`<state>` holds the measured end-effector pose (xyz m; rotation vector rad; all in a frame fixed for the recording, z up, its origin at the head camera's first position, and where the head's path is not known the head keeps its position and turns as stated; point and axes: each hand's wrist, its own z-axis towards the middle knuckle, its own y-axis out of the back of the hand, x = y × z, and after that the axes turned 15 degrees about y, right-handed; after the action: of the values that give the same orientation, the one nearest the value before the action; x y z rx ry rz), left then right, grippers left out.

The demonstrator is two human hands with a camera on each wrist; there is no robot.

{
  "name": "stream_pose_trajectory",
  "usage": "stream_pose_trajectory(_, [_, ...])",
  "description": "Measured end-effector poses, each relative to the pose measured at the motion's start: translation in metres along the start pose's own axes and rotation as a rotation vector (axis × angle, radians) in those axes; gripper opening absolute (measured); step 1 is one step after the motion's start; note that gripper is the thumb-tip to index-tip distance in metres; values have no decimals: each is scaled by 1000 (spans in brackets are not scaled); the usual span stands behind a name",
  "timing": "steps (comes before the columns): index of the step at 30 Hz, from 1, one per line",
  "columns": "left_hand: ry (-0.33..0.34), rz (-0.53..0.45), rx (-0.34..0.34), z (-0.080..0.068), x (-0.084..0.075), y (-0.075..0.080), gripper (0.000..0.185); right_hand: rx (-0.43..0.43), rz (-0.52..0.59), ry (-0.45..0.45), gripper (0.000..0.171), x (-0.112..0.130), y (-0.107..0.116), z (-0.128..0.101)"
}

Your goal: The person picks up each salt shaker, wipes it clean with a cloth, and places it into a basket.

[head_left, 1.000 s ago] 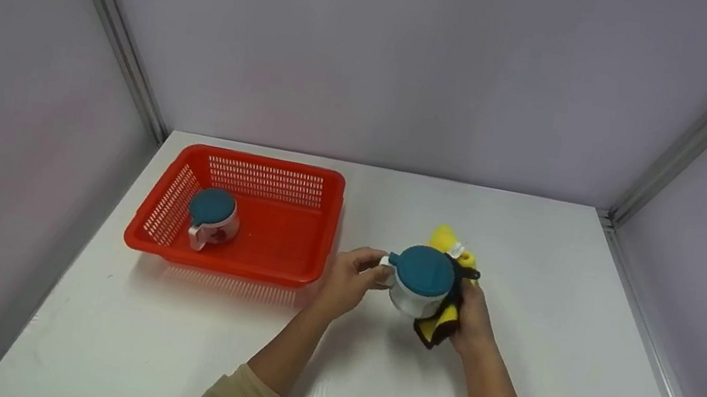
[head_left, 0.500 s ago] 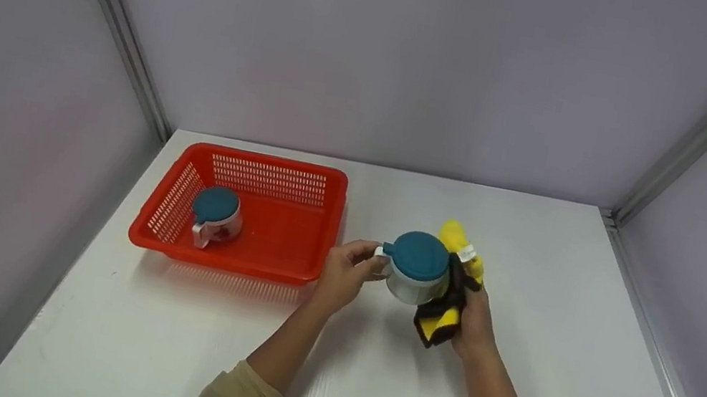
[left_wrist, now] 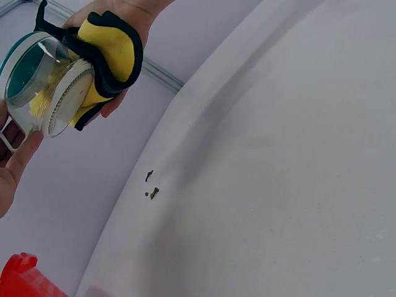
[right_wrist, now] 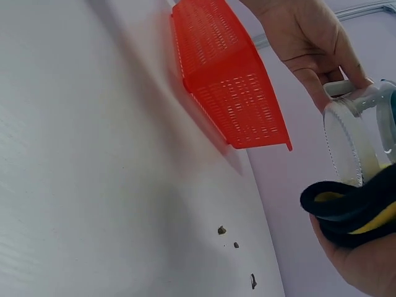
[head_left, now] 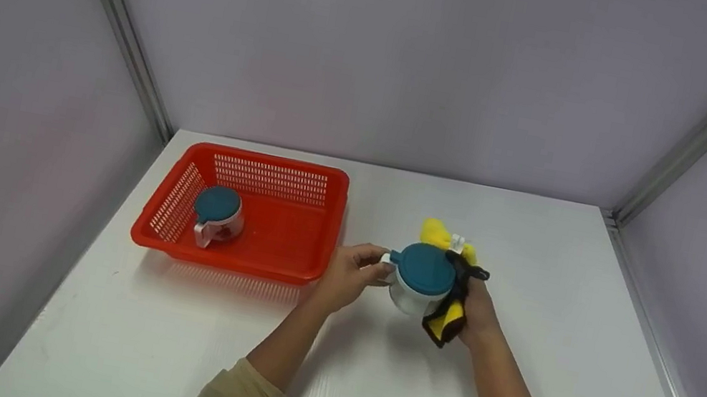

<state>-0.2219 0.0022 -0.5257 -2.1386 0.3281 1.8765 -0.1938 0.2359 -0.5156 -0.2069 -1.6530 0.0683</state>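
The white table (head_left: 222, 364) fills most of what can be seen, boxed in by pale lilac walls (head_left: 386, 51). Only the head view takes in the whole of it; the two wrist views run close along the tabletop and show a few small dark specks (left_wrist: 151, 185) on the white surface that the head view does not pick up.

On the left half of the table sits a red basket (head_left: 284, 263) with slotted sides. In it, toward its left side, stands a lidded cup (head_left: 218, 213) with a teal lid and a pale handle pointing to the near side. From the right wrist view the basket appears only as an outer wall, and its contents are hidden.

Right of the basket, held just above the table near the middle, is a second clear cup (head_left: 420, 283) with a teal lid. The left wrist view looks at its ribbed underside and shows the teal lid through the glassy wall; whether anything is inside I cannot tell.

The left hand (head_left: 351, 274) pinches the cup's white handle between thumb and fingers. The right hand (head_left: 477, 315) grips a yellow cloth (head_left: 445, 320) with a black edge, pressing it against the cup's right side, and the cloth's yellow end sticks up behind the lid.
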Motion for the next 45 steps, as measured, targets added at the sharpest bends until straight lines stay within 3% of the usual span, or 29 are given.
stream_pose_trajectory(5, [19, 34, 52, -1, 0, 0, 19, -20, -32, -33, 44, 1, 0, 2])
stream_pose_trajectory(10, [39, 57, 86, -1, 1, -2, 18, 21, -27, 33, 34, 1, 1, 5])
stream_pose_trajectory(15, [51, 48, 109, -1, 5, -4, 20, 53, -54, 79, 40, -2, 3, 10])
stream_pose_trajectory(24, [35, 23, 69, -2, 10, -6, 17, 17, -183, 142, 48, -4, 8, 10])
stream_pose_trajectory(31, [-18, 17, 20, -1, 10, -5, 19, -54, -140, 81, 48, -1, 7, 3])
stream_pose_trajectory(34, [-24, 7, 15, -1, 9, -5, 18, -48, -160, 61, 46, 0, 9, 0])
stream_pose_trajectory(41, [-3, -7, 28, 0, 9, -5, 17, -31, -148, 154, 53, 7, 13, 0])
stream_pose_trajectory(45, [-15, -9, 63, -1, 9, -4, 17, 10, -150, 144, 56, 13, 17, 3])
